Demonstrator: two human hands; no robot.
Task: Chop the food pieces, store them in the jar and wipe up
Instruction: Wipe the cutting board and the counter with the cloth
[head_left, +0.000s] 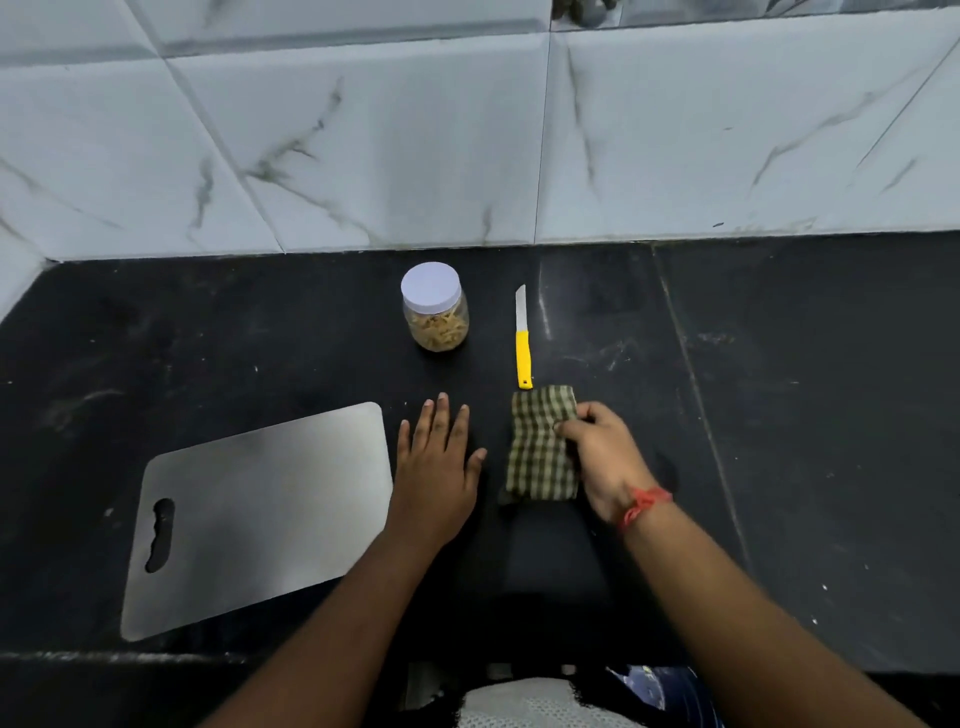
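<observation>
Black worktop (779, 415) under marble wall tiles (363, 145). The lidded jar (435, 306) of chopped food stood at the back, the yellow-handled knife (522, 340) just beside it. Right hand (605, 460) pinched the checked cloth (540, 452); left hand (434, 457) lay spread flat beside the steel cutting board (260, 514).

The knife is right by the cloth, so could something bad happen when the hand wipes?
Maybe. The knife lies with its yellow handle end almost touching the checked cloth that the right hand grips. Pushing the cloth forward could shove the knife along the counter. The jar stands close by with its lid on, so a sliding knife might bump it. The left hand rests flat nearby, away from the blade.
</observation>
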